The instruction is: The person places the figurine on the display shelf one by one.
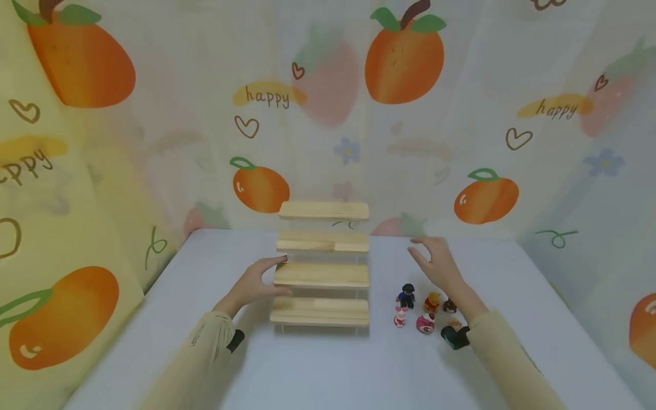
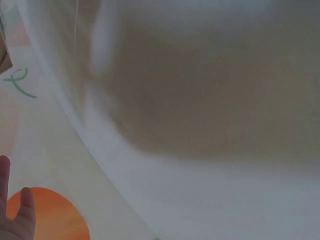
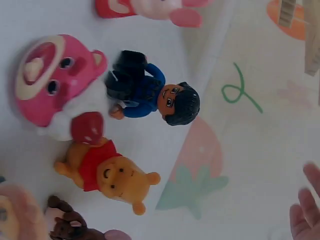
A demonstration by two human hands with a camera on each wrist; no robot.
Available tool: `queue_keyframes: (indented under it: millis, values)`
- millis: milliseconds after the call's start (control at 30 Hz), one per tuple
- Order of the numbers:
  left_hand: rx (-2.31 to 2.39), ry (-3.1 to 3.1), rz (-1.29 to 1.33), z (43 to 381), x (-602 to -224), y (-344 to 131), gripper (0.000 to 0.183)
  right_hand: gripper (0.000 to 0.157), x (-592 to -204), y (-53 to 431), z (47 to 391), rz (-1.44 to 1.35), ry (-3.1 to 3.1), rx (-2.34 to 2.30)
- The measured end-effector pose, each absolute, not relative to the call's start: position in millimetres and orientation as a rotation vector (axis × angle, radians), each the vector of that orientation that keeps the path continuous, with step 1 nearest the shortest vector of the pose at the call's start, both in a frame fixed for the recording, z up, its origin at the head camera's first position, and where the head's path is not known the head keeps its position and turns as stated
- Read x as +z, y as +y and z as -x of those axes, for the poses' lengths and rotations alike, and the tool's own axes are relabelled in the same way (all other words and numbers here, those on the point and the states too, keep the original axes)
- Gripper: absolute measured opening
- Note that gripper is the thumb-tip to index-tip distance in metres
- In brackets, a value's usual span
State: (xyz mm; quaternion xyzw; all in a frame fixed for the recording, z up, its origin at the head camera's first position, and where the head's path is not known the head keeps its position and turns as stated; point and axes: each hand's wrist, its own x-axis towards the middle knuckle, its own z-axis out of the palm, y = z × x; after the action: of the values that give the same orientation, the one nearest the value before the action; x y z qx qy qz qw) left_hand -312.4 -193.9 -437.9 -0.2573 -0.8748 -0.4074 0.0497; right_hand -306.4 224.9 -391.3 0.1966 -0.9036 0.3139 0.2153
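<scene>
A four-step wooden display shelf (image 1: 321, 275) stands on the white table. My left hand (image 1: 251, 285) is at its left side, fingers and thumb spread, the tips overlapping the shelf's edge; whether they touch it I cannot tell. Beyond the toys, my right hand (image 1: 435, 263) hovers with fingers loosely bent and nothing in them. Below it are several small figures: a dark-haired boy in blue (image 3: 150, 95), a yellow bear in a red shirt (image 3: 117, 172), a pink bear (image 3: 55, 82), a pink-eared piglet (image 1: 400, 317), a brown figure (image 3: 70, 222) and a peach-coloured one (image 3: 20, 212).
White cloth covers the table (image 1: 318, 370). Behind it hangs a fruit-printed curtain (image 1: 328, 159), which continues along the left and right sides. A black wrist strap (image 1: 455, 337) partly covers the peach-coloured figure in the head view.
</scene>
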Motion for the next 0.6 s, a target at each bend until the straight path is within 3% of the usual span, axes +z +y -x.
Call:
queue_keyframes:
  millis: [200, 600]
  values:
    - [-1.305, -2.621, 0.676, 312.4, -445.8, -191.0, 0.072, 0.016, -404.1, 227.6, 282.1, -0.640, -2.475, 0.892]
    - [-1.495, -2.505, 0.639, 308.8, -461.9, -191.1, 0.064, 0.034, -442.8, 239.0, 261.0, -0.716, -2.807, 1.326]
